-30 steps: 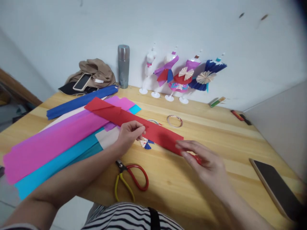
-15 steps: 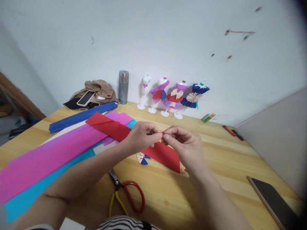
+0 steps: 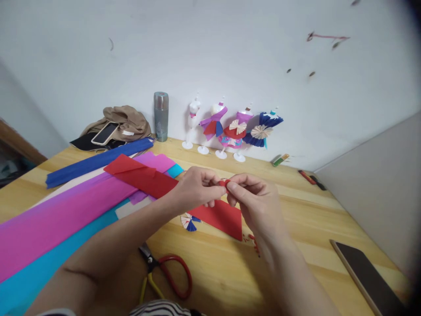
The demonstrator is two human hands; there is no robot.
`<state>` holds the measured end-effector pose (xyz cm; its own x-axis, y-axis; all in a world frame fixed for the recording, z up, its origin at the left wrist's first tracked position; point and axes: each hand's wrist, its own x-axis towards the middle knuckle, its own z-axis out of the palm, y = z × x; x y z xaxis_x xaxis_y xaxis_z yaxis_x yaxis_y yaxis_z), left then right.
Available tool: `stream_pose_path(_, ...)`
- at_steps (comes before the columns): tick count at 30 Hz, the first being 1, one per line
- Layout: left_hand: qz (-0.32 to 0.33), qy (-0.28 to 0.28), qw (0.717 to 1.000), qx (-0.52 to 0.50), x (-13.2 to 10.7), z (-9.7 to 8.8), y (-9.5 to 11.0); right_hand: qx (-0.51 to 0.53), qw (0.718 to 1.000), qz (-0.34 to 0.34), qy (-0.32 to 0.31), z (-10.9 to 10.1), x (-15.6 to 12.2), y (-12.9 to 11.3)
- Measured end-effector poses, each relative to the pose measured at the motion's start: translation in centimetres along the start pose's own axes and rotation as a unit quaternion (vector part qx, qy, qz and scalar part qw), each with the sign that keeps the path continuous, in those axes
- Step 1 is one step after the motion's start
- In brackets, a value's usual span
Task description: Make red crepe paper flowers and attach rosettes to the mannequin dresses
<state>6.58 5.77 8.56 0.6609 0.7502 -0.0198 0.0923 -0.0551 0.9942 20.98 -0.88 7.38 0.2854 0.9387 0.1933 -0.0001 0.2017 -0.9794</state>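
Observation:
Between my two hands is a small red piece of paper (image 3: 225, 183), mostly covered by the fingers. My left hand (image 3: 200, 186) pinches its left side and my right hand (image 3: 253, 195) pinches its right side, with the fingertips nearly touching. Under the hands lies a long folded strip of red crepe paper (image 3: 226, 219). A small pleated fan bow (image 3: 189, 222) in cream and blue rests on the table below my left hand. Scissors (image 3: 151, 262) with one red and one yellow handle lie nearer to me, partly hidden by my left forearm.
Pink paper (image 3: 75, 206), blue paper (image 3: 98, 161) and turquoise paper (image 3: 62, 259) cover the left side. Several mini dress forms (image 3: 237, 127) in paper clothes stand by the wall, beside a flask (image 3: 161, 116). A dark tablet-like device (image 3: 368, 272) lies at right, red scraps (image 3: 253, 241) near my right wrist.
The view has shifted slightly, so the table things appear further left. Both hands still pinch the small red paper, and their fingertips have shifted a little on it.

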Motion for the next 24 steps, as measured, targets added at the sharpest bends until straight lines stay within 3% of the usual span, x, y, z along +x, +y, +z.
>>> stream_pose_path(6, -0.025, -0.054, 0.995, -0.078, 0.2, -0.2, -0.6, -0.025, 1.000, -0.001, -0.018, -0.2, -0.2, 0.5)
stream_pose_path(12, -0.028, -0.053, 0.992, -0.111, 0.3, -0.4, -0.8, -0.051, 0.997, -0.028, -0.055, -0.9, -0.4, 0.8)
stream_pose_path(17, -0.012, -0.036, 0.996, -0.077, 0.3, -0.4, -0.6, -0.023, 0.995, -0.027, -0.093, -1.5, -0.4, 0.9)
stream_pose_path(24, -0.005, -0.036, 0.999, -0.008, -0.2, -0.4, -0.2, -0.034, 0.996, -0.046, -0.067, -0.9, -0.3, 0.8)
